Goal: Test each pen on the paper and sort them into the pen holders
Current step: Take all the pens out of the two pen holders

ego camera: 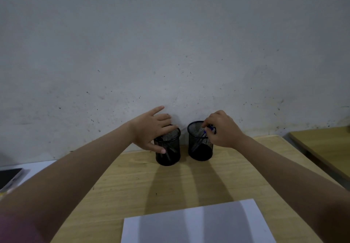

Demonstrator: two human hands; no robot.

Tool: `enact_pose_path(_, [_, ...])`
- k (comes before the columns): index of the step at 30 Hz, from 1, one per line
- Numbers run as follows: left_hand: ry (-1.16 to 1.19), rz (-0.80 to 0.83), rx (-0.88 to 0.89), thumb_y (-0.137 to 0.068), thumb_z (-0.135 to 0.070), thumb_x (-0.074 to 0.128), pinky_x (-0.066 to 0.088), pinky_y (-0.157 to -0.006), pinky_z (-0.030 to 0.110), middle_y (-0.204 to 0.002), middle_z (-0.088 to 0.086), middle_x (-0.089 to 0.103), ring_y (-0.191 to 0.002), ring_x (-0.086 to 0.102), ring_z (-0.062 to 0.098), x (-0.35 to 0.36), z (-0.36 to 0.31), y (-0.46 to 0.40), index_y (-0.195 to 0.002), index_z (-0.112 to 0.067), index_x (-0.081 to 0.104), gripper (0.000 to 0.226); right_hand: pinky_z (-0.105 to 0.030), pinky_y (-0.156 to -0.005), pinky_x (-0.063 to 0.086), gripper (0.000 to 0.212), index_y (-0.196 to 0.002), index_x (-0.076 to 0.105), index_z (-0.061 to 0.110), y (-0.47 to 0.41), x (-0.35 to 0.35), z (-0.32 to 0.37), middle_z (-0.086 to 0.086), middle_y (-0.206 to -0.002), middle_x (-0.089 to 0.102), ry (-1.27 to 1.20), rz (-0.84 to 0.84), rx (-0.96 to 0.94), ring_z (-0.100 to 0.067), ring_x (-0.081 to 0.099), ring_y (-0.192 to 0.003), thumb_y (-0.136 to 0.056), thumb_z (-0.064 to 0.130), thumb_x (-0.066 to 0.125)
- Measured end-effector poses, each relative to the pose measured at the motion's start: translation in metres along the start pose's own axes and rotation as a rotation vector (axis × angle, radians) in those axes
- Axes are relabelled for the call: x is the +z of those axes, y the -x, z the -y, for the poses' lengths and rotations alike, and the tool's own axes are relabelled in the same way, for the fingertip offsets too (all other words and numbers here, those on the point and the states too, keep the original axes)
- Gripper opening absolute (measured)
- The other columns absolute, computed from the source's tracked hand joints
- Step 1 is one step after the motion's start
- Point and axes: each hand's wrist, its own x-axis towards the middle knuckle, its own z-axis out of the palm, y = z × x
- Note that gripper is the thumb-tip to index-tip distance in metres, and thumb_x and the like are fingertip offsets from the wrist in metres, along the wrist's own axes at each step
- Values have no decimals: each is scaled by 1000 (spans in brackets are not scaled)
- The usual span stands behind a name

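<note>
At the far left edge a dark flat object (8, 176) lies on a pale surface beside the wooden worktop (132, 182); what it is cannot be told. Next, the left hand (149, 129) grips the left pen holder (168, 152), thumb curled down its near wall and fingers over the rim, steadying it; dark pens seem to stand inside, though the mesh blurs them. Just beside it, apart by a narrow gap, stands the right pen holder (200, 146); the right hand (221, 131) is over its rim, fingers pinching a blue pen (205, 133) whose tip slants down into the cup. Whether this pen is going in or coming out cannot be judged. Near the bottom edge the white paper (197, 223) lies flat, and no marks show on its visible part; no loose pens lie on the worktop, so the sorting looks either barely begun or almost finished.
</note>
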Motion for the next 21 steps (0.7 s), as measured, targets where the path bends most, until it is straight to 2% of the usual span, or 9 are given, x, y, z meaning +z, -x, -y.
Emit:
enact_pose_path(3, [-30,-41,-92,-81,-74,27,24,-103,46,-101,8,63,-99,56,26,4,-2,10,-116,-8,56,80,-32,-74,37,16,-92,70,12,-1,1,0,-1,-84,65,2,-2,5,-26,50,-97,-80,16,60])
enact_pose_path(5, [-42,-57,-144,-83,-72,27,33,-85,41,-85,6,61,-79,54,25,4,-5,15,-97,-8,60,74,-32,-74,37,22,-90,70,12,0,1,1,-2,-83,65,7,-1,1,-27,51,-96,-77,22,55])
enact_pose_path(8, [-37,-53,-200,-83,-71,30,34,-63,34,-68,4,54,-59,47,23,4,-7,22,-74,-10,55,67,-36,-78,42,28,-88,71,14,0,-1,2,-2,-86,65,41,7,-2,-27,52,-94,-74,27,51])
enact_pose_path(12, [28,42,-229,-81,-76,25,30,-45,24,-61,4,53,-44,45,21,1,-5,28,-70,-11,53,72,-33,-79,35,23,-94,71,15,-3,-3,0,-3,-95,65,106,8,11,-28,52,-97,-77,26,59])
enact_pose_path(14, [52,121,-222,-78,-80,16,30,-42,23,-65,5,55,-44,48,22,-5,-6,27,-77,-10,55,80,-30,-74,36,20,-97,70,15,-4,-5,0,-3,-97,63,101,22,40,-26,53,-93,-80,24,62])
enact_pose_path(16, [59,146,-227,-71,-83,14,35,-46,26,-78,7,59,-55,57,26,-11,-7,25,-92,-9,55,87,-29,-66,40,17,-97,69,14,-6,-8,-1,-2,-94,58,27,70,66,-23,56,-84,-83,21,61])
enact_pose_path(18, [72,230,-259,-67,-82,21,40,-53,30,-91,8,58,-69,61,29,-13,-7,20,-104,-8,50,88,-30,-64,45,15,-95,70,12,-8,-11,-2,0,-90,53,-33,117,70,-21,57,-79,-83,16,63])
enact_pose_path(21, [85,365,-260,-71,-80,36,46,-61,32,-95,9,57,-75,60,28,-24,-8,11,-106,-7,48,82,-29,-70,47,10,-90,71,10,-12,-14,-5,-1,-88,53,-59,145,71,-22,58,-81,-81,13,67])
